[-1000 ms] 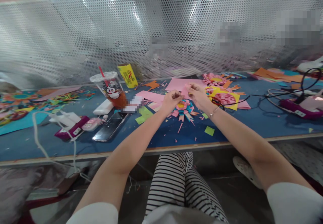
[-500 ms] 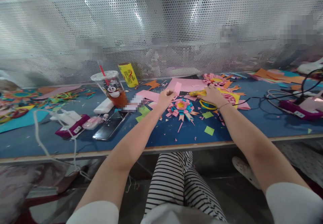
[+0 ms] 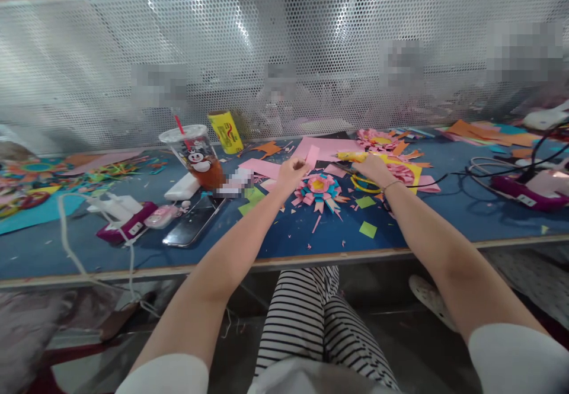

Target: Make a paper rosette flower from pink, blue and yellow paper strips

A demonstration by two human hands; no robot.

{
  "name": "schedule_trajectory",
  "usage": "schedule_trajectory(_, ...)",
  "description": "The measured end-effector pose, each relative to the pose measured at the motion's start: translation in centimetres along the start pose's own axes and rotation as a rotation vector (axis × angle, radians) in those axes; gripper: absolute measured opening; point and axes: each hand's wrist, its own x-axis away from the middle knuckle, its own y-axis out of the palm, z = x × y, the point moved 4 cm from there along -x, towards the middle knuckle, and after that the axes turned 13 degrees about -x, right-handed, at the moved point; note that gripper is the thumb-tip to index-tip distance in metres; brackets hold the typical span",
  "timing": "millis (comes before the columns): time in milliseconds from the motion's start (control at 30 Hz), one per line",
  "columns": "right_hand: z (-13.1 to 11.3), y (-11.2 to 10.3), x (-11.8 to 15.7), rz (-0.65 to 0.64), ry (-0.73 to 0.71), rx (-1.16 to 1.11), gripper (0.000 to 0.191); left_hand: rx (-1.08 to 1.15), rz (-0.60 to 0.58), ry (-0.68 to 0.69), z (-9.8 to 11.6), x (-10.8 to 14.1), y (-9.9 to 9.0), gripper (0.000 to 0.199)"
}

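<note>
A pink paper strip (image 3: 312, 156) stands up from the fingertips of my left hand (image 3: 293, 172), which is closed on it. My right hand (image 3: 376, 169) is wrapped round a yellow glue gun (image 3: 352, 156), its nozzle pointing left toward the strip. Just below lie yellow-handled scissors (image 3: 365, 185), partly under the right hand. Between my hands sits a layered paper flower (image 3: 318, 188) in pink and blue with a yellow centre. Behind it rests a sheet of pink paper (image 3: 331, 147).
To the left stand a drink cup (image 3: 202, 160) with a red straw, a phone (image 3: 194, 222) and a purple power strip (image 3: 128, 222). A second pink flower (image 3: 377, 139) lies at the back. Green paper squares (image 3: 368, 229) and scraps litter the blue table. A perforated metal screen (image 3: 249, 44) rises behind.
My right hand has lifted the glue gun slightly and tilted it, so its nozzle shows more clearly. My left hand stays nearly in place with the pink strip.
</note>
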Motion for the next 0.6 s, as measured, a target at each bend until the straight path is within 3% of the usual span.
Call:
schedule_trajectory(100, -0.4, -1.6, 0.0, 0.213, 0.151, -0.216, 0.047, 0.001, -0.012, 0.004, 0.3, 0.2, 0.1, 0.020)
schedule_trajectory(200, -2.1, -2.6, 0.4, 0.371, 0.123, -0.375, 0.060, -0.019, -0.019, 0.013, 0.7, 0.4, 0.1, 0.021)
schedule_trajectory(367, -4.8, -2.4, 1.3, 0.373, -0.061, -0.195, 0.044, -0.093, -0.022, 0.046, 1.0, 0.5, 0.2, 0.020)
schedule_trajectory(600, -5.0, -1.3, 1.4, 0.319, -0.157, -0.047, 0.035, -0.137, -0.020, 0.071, 0.7, 0.4, 0.5, 0.020)
